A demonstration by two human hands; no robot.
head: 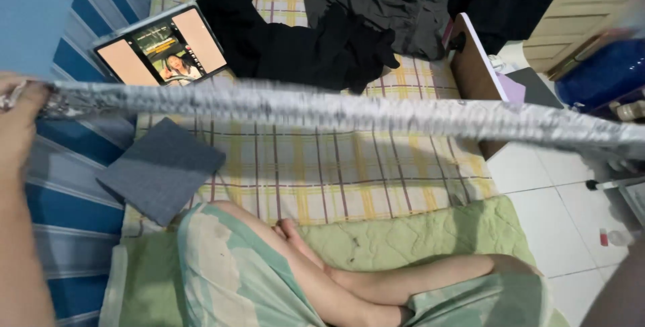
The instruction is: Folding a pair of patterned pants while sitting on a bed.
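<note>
While the left hand (17, 108) pinches one end of a grey-and-white patterned cloth (322, 108), the fabric runs taut across the whole view as a narrow, blurred band, held up in the air above the bed (336, 172). The left grip is closed on that end, with the fingers curled around a bunched corner. The far end of the cloth leaves the picture at the right edge, and the right hand does not show there (only a dark blur sits at the lower right corner), so that grip's state is out of view.

Judging by how things lie, the cloth is stretched out lengthwise but not yet folded down or laid flat; it is a long strip rather than a neat packet. One piece looks already dealt with: a folded grey cloth (161, 169) rests on the plaid sheet below and to the right of the left grip. Well beyond the stretched cloth, a heap of dark clothes (336, 24) lies unsorted at the head of the bed, which suggests most of the work remains.

A tablet (161, 48) leans just above the grip's end of the cloth, its screen lit. The person's bare legs (349, 280) lie on a green quilt (416, 233) below.
</note>
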